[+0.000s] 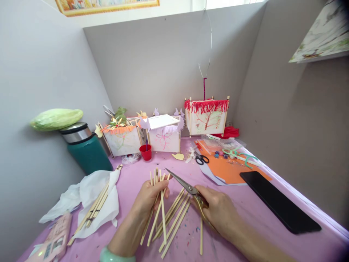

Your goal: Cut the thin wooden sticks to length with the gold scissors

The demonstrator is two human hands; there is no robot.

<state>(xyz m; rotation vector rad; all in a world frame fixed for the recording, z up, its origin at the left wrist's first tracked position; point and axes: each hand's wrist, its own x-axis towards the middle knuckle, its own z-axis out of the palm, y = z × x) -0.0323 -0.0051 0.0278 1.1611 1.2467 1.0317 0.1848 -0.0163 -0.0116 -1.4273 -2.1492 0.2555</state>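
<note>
My left hand (pixel 145 198) is closed around a loose bunch of thin wooden sticks (pixel 163 222), which fan out above and below the fingers. In my right hand (pixel 222 211) is a pair of gold-handled scissors (pixel 180 181). Their blades look closed, and the tip points up and left, close to the fingertips of my left hand. More wooden sticks (pixel 176 229) lie slanted on the purple tablecloth (pixel 131 203) between my hands. A single stick (pixel 201 238) lies partly beneath my right hand. Whether the blades touch any stick I cannot tell.
Behind stand paper-sided stick lanterns (pixel 208 122) and a red cup (pixel 145 153). On the left are a teal bottle (pixel 88 154) and sticks on white tissue (pixel 109 218). On the right are black-handled scissors (pixel 202 159), orange paper (pixel 231 169) and a black phone (pixel 280 202).
</note>
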